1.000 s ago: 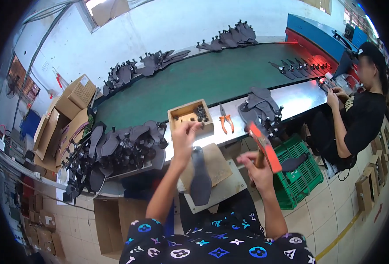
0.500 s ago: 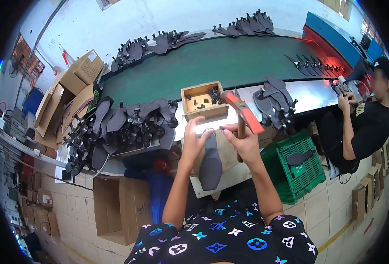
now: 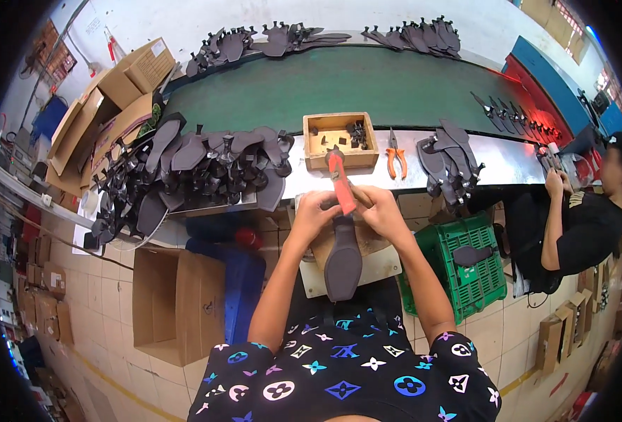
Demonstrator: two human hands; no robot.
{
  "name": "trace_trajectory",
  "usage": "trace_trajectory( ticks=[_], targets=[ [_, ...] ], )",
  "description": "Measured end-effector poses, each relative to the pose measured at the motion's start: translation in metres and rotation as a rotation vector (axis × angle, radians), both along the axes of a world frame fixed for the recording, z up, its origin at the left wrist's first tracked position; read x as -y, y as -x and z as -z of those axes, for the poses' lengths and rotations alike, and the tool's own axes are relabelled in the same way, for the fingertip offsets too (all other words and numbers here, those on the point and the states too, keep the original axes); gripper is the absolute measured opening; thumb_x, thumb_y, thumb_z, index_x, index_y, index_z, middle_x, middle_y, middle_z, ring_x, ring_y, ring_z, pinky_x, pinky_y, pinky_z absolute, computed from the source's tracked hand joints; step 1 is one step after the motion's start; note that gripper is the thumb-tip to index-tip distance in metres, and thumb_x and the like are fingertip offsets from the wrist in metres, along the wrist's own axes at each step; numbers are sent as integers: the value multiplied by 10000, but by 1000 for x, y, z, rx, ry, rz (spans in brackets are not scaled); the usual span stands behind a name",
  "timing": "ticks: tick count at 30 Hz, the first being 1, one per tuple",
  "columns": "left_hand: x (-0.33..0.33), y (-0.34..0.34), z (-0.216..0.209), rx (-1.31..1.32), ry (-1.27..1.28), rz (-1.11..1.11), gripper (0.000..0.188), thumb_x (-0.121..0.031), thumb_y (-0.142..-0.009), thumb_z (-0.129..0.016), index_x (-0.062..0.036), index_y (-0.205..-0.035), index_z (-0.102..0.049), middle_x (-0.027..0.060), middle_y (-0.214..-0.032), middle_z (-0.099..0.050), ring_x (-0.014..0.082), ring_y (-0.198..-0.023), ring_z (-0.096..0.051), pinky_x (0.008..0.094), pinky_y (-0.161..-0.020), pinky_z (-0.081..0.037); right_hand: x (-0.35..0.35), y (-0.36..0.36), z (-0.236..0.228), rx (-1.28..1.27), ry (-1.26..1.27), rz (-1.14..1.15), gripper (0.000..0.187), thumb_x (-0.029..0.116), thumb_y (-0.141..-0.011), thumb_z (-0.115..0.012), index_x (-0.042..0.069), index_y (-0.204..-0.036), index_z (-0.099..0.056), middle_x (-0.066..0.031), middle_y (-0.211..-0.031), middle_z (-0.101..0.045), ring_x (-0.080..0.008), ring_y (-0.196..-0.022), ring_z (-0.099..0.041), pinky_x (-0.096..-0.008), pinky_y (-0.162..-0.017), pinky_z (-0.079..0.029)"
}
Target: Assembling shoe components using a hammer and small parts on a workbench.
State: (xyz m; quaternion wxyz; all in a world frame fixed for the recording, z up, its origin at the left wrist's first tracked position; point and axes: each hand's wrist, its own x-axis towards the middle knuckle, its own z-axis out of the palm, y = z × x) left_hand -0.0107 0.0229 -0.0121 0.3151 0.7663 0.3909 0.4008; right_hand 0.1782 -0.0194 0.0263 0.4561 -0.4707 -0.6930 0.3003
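A dark grey shoe sole (image 3: 343,264) lies lengthwise over a small work stand (image 3: 378,264), its wide toe end toward me. My left hand (image 3: 311,216) is closed at the narrow heel end of that sole, with the fingertips partly hidden. In my right hand (image 3: 381,211) is a hammer (image 3: 340,186) with a red head, its handle slanting back into the closed fingers. The hammer head is above the heel end and covers what lies between the two hands. Just beyond is a wooden box (image 3: 340,162) with small black pieces.
Orange-handled pliers (image 3: 396,160) lie right of the box, beside a few heeled soles (image 3: 446,158). A large heap of heeled soles (image 3: 198,158) covers the left bench. A green conveyor (image 3: 290,88) runs behind. A green crate (image 3: 469,281) and a co-worker (image 3: 578,218) are at right.
The hammer has moved left over the heel end, and my right hand has come close to my left. My left fingers have closed in. The pliers have come into sight.
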Motion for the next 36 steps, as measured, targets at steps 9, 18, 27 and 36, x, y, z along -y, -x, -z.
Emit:
trace_trajectory(
  ticks=[9,18,27,36],
  targets=[
    [-1,5,-3,153,113,54,281,-80,-776,-764,-12,-1047,-734,109,-918,-746,125,-818,-678,283,-761,-535,18,3,-2,89,-62,127,186,81,-893,-681,-9,-1047,-628,-114,-761,-583,-173,-671,-562,-312,-645,-460],
    [-7,3,-8,212,398,172,265,-78,-791,-758,-12,-1047,-750,44,-913,-750,81,-812,-646,261,-765,-531,86,16,-33,147,16,314,181,131,-992,-549,-17,-1095,-567,-207,-792,-629,-348,-685,-645,-399,-623,-476],
    [6,15,4,-337,-44,15,943,-448,-786,-765,-76,-1514,-294,39,-1260,-665,246,-1289,-505,556,-1157,-119,117,13,-83,150,-409,335,235,107,-997,-508,-63,-1155,-540,-65,-743,-595,-230,-561,-557,-337,-526,-454],
    [4,18,0,-411,40,-6,1045,-459,-779,-760,-109,-1570,-174,-37,-1315,-634,230,-1376,-424,690,-1117,20,119,14,-98,65,-173,222,222,131,-1020,-481,-86,-1050,-514,-18,-850,-593,-123,-628,-511,-295,-530,-432]
  ],
)
